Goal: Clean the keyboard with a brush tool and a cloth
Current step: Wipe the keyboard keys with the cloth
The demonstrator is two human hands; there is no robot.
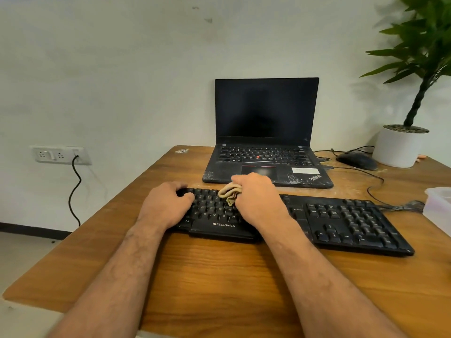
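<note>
A black Zebronics keyboard (341, 220) lies across the wooden desk (219, 276). My right hand (256, 196) is closed around a bunched tan cloth (229, 194) and presses it onto the keys left of the keyboard's middle. My left hand (166, 203) rests on the keyboard's left end, with fingers curled over its far corner. No brush tool is in view.
An open black laptop (266, 132) stands just behind the keyboard. A black mouse (356, 161) and a white plant pot (397, 147) sit at the back right, with cables trailing. A translucent plastic box (439, 206) is at the right edge. A wall socket (61, 154) is at the left.
</note>
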